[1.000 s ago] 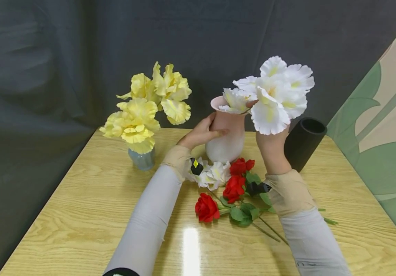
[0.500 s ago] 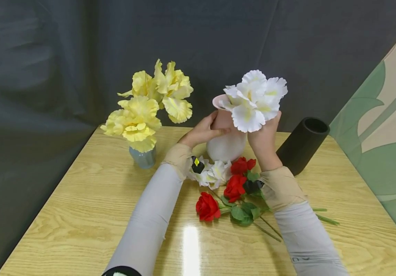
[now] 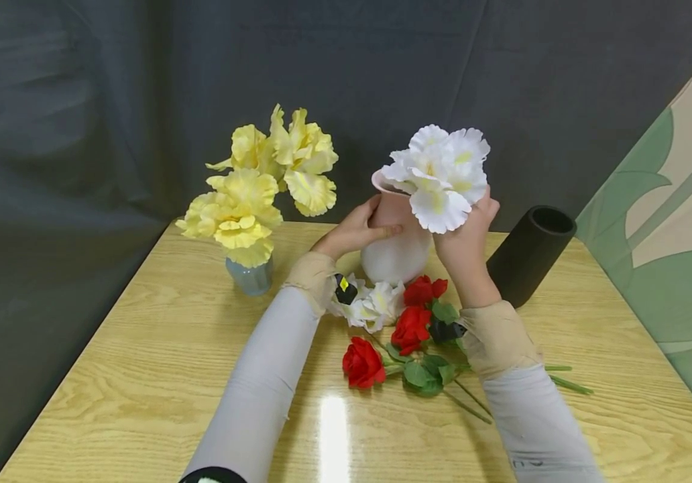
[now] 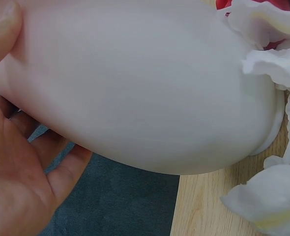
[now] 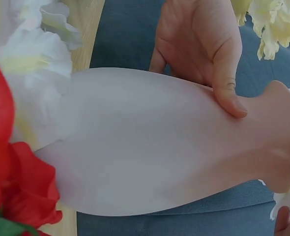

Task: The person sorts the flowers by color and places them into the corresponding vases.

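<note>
A pink-and-white vase (image 3: 395, 251) stands upright near the table's far edge. My left hand (image 3: 352, 233) grips its upper part from the left, thumb across the front; in the left wrist view the fingers of that hand (image 4: 19, 177) curve behind the vase (image 4: 135, 88). At the right of the vase's mouth, my right hand (image 3: 468, 248) holds a white artificial flower (image 3: 439, 178) by its stem. The bloom covers part of the rim and the right fingers. Only fingertips of the right hand (image 5: 284, 221) show beside the rim in the right wrist view.
Red roses (image 3: 409, 330) and white flowers (image 3: 376, 305) lie in front of the vase on the wooden table (image 3: 141, 389). Yellow flowers (image 3: 243, 201) stand in a blue-grey vase (image 3: 251, 277) at left. A black vase (image 3: 530, 258) leans at right.
My right hand has moved left with the white flower, bringing it from the right side to over the vase's mouth. The left hand stays on the vase.
</note>
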A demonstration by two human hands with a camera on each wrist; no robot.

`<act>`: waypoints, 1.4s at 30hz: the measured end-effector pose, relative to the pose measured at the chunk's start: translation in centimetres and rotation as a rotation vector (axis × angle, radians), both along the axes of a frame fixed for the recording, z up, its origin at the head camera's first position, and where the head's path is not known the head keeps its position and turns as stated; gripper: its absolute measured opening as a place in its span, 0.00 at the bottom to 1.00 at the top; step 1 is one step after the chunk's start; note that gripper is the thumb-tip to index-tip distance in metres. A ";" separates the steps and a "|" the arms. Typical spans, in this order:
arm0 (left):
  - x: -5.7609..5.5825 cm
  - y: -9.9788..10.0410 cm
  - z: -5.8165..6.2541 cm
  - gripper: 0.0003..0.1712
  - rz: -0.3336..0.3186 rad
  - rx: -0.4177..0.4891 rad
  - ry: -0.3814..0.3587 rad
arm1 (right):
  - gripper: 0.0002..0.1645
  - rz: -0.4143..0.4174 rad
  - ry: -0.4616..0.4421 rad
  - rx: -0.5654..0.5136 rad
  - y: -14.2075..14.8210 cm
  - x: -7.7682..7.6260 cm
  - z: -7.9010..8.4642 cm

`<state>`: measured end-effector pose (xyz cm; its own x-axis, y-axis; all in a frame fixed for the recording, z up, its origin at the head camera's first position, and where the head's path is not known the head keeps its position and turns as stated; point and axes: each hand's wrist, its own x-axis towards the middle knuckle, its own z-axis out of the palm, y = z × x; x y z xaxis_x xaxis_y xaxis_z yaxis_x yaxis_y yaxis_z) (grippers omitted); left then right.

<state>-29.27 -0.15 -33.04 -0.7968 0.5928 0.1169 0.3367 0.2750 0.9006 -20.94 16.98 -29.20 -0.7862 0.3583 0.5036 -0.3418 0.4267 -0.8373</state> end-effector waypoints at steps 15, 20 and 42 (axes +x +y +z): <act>-0.1 0.1 -0.2 0.46 -0.008 0.064 -0.022 | 0.12 0.032 -0.130 0.120 -0.1 5.4 -3.1; 0.0 0.1 -0.3 0.47 0.006 0.046 -0.049 | 0.10 0.188 -0.230 0.240 -0.6 6.1 -4.5; -0.3 0.0 -0.1 0.48 -0.005 0.032 -0.029 | 0.08 0.687 -0.454 0.703 -2.7 7.8 -5.8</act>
<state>-29.55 -0.15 -33.14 -0.7971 0.5933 0.1124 0.3116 0.2446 0.9182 -13.11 14.25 -34.96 -0.8738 -0.4851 0.0351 -0.4104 0.6967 -0.5883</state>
